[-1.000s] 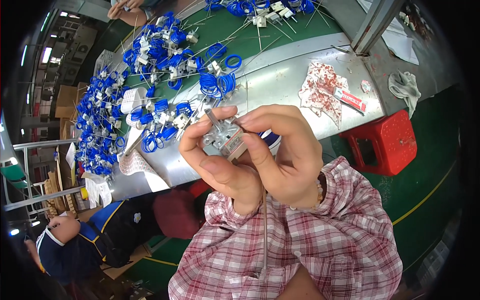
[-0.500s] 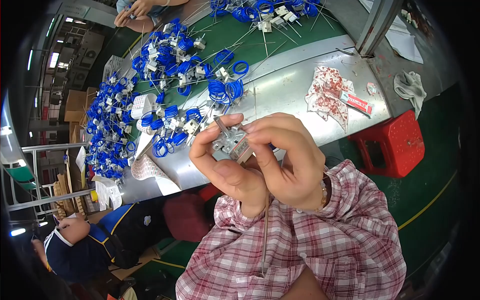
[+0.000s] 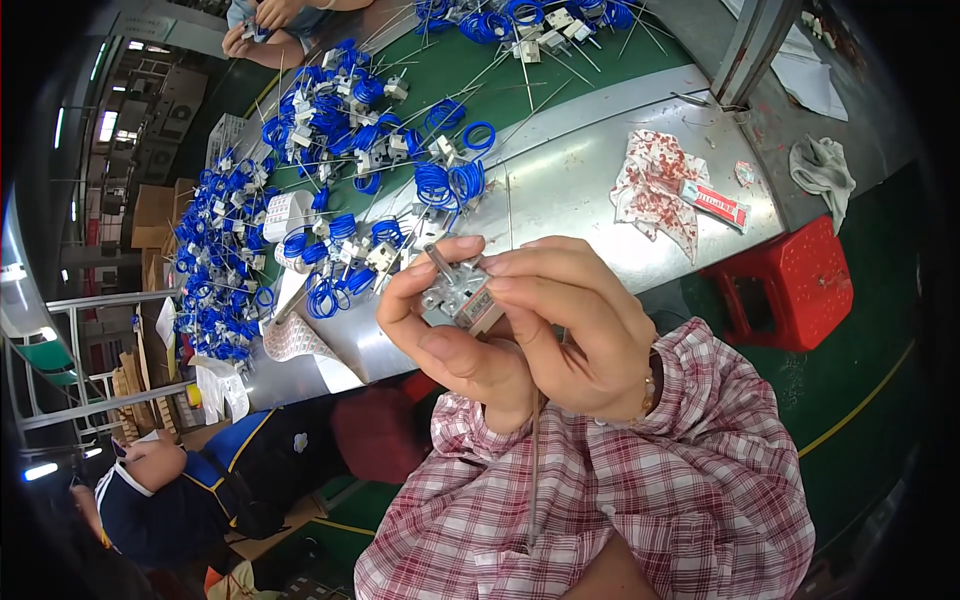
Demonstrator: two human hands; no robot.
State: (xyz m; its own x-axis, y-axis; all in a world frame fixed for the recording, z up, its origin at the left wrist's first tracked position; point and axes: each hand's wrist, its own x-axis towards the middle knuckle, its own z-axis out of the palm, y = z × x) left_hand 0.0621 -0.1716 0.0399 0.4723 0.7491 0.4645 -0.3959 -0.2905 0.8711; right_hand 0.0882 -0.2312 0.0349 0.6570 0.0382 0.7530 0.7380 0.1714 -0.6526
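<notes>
At the far left, a person in dark blue clothing [image 3: 205, 490] is positioned beside the bench [image 3: 570, 160]. Adjacent, many parts with blue coils [image 3: 220, 250] cover the bench's left portion; a strip of printed labels [image 3: 295, 340] hangs over the near edge. Above this, a co-worker's hands [image 3: 265, 22] hold a small item. At centre, the left hand [image 3: 450, 345] is clamped on a small metal part [image 3: 460, 297], thumb below, fingers above, its shaft pointing upward, raised in front of the bench. The right hand [image 3: 580, 335] has thumb and fingertips drawn together at the part's right edge; from here I cannot tell whether they grip it or only touch it. A thin rod [image 3: 535, 470] extends below both hands. Further right lie a red-stained cloth [image 3: 655, 190] and a red-and-white tube [image 3: 714, 204], then a red stool [image 3: 812, 285] and a grey rag [image 3: 822, 172].
</notes>
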